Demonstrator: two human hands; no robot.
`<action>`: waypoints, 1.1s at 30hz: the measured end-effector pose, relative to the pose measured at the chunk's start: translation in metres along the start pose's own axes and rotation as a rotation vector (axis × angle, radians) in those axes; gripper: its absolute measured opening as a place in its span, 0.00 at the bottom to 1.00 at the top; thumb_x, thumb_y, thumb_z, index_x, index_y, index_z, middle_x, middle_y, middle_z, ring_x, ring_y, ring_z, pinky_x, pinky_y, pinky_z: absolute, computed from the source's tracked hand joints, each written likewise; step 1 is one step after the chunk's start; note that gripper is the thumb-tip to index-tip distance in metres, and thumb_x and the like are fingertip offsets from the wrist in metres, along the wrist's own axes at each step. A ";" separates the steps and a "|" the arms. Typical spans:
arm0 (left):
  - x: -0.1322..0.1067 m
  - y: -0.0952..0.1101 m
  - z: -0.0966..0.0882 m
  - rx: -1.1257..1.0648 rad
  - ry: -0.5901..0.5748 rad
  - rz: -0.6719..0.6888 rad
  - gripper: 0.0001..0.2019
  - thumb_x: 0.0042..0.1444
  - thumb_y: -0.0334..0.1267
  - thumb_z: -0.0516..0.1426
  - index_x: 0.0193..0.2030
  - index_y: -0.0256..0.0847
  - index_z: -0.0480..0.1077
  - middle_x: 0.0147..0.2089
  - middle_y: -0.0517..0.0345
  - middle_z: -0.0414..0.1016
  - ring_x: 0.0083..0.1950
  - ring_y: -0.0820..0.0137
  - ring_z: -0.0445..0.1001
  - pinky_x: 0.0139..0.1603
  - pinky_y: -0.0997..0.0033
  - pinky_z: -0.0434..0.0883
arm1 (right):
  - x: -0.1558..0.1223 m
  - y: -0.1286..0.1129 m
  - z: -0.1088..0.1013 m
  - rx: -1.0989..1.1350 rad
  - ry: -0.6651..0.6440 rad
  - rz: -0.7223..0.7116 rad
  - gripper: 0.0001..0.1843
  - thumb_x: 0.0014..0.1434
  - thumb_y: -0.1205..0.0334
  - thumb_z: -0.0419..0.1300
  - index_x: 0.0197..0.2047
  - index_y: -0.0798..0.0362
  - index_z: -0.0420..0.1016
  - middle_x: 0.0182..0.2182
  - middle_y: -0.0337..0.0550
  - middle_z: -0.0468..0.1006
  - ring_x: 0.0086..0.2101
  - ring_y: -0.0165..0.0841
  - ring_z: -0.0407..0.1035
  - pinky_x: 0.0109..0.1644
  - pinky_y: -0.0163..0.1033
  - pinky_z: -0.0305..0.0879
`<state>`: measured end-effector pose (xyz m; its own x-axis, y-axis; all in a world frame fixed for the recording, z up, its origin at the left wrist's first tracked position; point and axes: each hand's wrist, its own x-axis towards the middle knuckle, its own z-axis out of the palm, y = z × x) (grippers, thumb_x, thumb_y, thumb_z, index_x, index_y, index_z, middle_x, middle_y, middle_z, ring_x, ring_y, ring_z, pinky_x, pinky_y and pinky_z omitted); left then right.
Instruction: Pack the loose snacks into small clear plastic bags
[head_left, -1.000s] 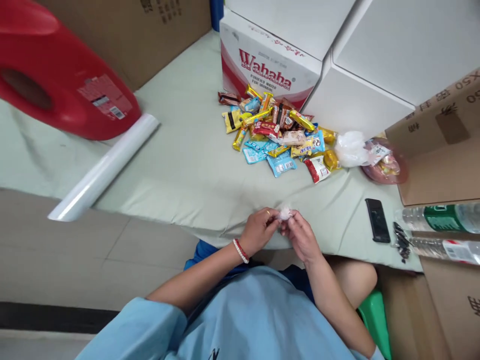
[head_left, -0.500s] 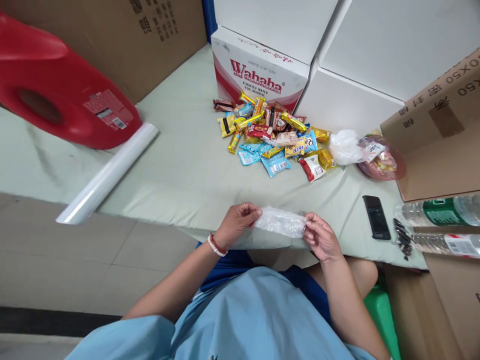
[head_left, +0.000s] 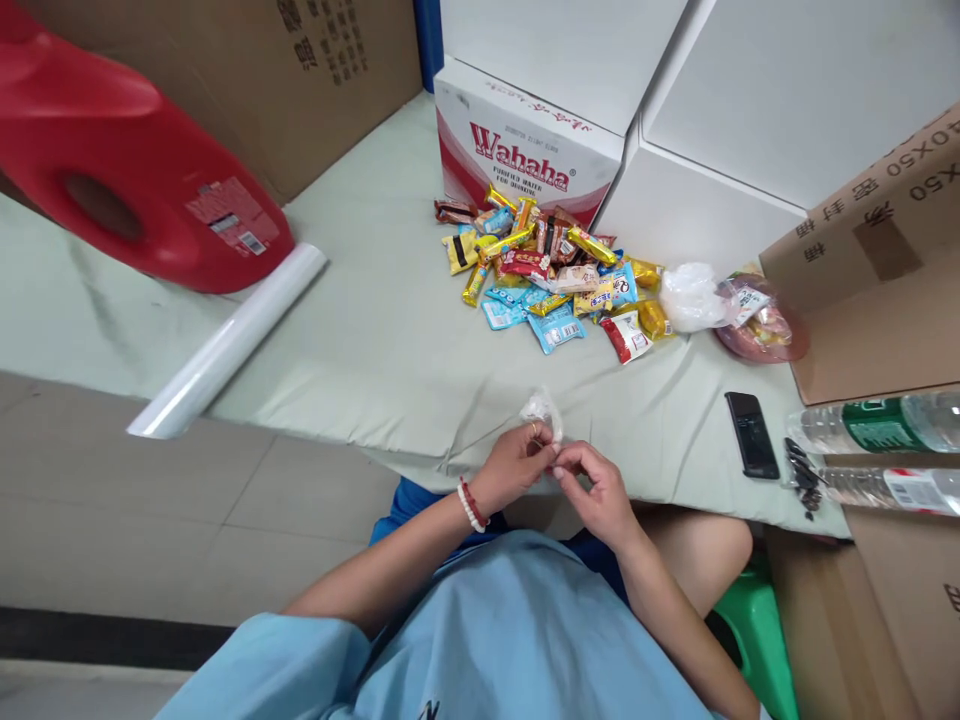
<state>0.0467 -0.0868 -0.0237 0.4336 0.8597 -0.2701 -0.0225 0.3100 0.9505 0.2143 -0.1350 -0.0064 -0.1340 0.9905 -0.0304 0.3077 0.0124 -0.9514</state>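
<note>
At lower centre, I see the left hand (head_left: 516, 464) pinching crumpled plastic (head_left: 537, 406); whether the right hand's (head_left: 602, 492) grip holds any, I can't tell.

The person wears a light blue T-shirt (head_left: 517, 620), plain and softly creased across the front, with a small dark mark (head_left: 429, 710) cut off by the lower edge of the view. The short left sleeve (head_left: 277, 665) is wide and loose, leaving the forearm bare. Around the left wrist sit two strands — a white beaded bracelet (head_left: 468, 510) and, beside it on the hand side, a red band (head_left: 475, 503). A thin gold-coloured ring (head_left: 535, 428) circles a finger of the left hand (head_left: 517, 465). Blue shorts (head_left: 405, 508) show below the shirt — the right knee (head_left: 709, 560) is bare.
</note>
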 end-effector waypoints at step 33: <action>-0.003 0.002 -0.038 0.698 0.461 0.390 0.12 0.64 0.48 0.58 0.46 0.42 0.71 0.40 0.55 0.75 0.37 0.68 0.72 0.40 0.68 0.70 | 0.014 0.024 -0.025 0.412 0.212 0.413 0.21 0.51 0.44 0.73 0.31 0.51 0.74 0.26 0.35 0.70 0.25 0.26 0.60 0.27 0.33 0.57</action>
<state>0.0116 -0.0736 -0.0271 0.1041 0.9749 0.1969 0.5214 -0.2221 0.8239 0.2436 -0.1175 -0.0221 0.1218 0.9083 -0.4001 -0.1008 -0.3897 -0.9154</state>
